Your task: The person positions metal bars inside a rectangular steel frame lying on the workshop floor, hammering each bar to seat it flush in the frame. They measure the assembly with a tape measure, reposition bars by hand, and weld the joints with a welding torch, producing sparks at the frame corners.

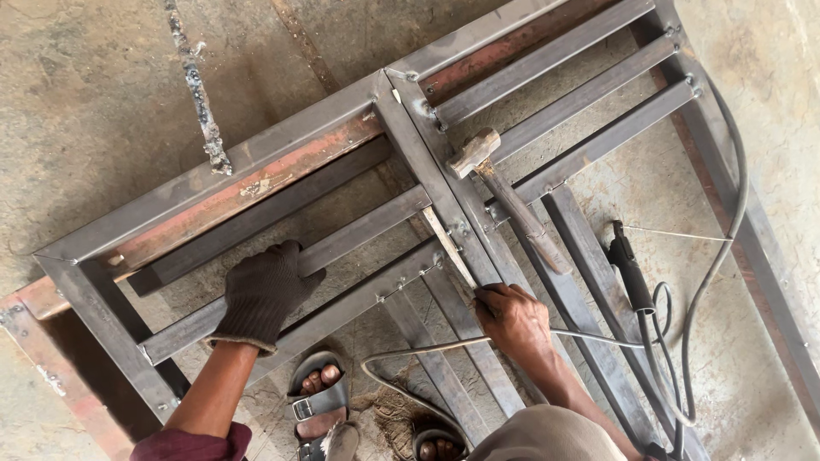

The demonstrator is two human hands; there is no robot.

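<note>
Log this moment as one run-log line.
left hand: gloved, pressing steel bar | right hand: bare, gripping flat strip | hammer: resting on frame

Left hand (263, 294) pressed flat, right hand (512, 318) seemingly clenched.

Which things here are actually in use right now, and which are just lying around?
In use:
- left hand pressing a steel bar
- right hand holding a flat strip against the frame

Lying about:
- hammer
- electrode holder with cable
- bent rod
</note>
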